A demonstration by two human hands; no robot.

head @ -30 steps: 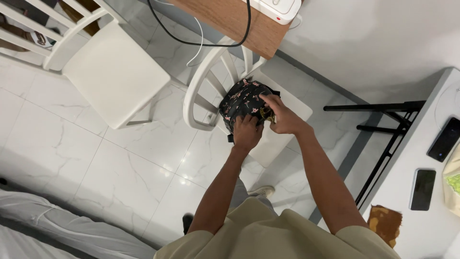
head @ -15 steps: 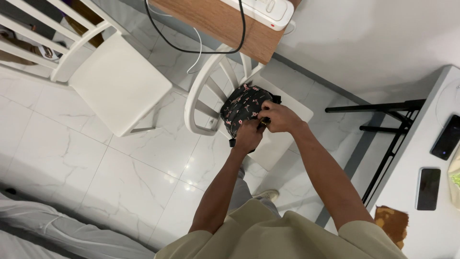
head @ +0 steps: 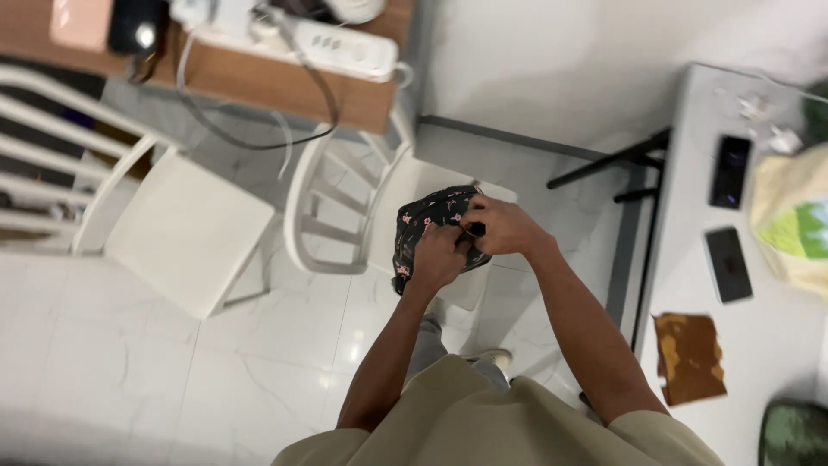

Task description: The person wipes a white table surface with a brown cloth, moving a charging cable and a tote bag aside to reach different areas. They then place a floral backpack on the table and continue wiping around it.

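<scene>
A small black pouch with a pink flower print is held up over the seat of a white chair. My left hand grips its lower edge from below. My right hand pinches its right side, fingers closed on a dark part of the fabric. Both forearms reach out from my beige shirt at the bottom of the head view. The pouch's underside is hidden by my hands.
A second white chair stands to the left on the white tile floor. A wooden desk with a white power strip and cables is behind. A white table on the right holds two dark phones, a brown wallet and a bag.
The view has shifted, so the desk and right table show more. My hands have kept the pouch above the chair seat, with my right hand moved a little further over its top.
</scene>
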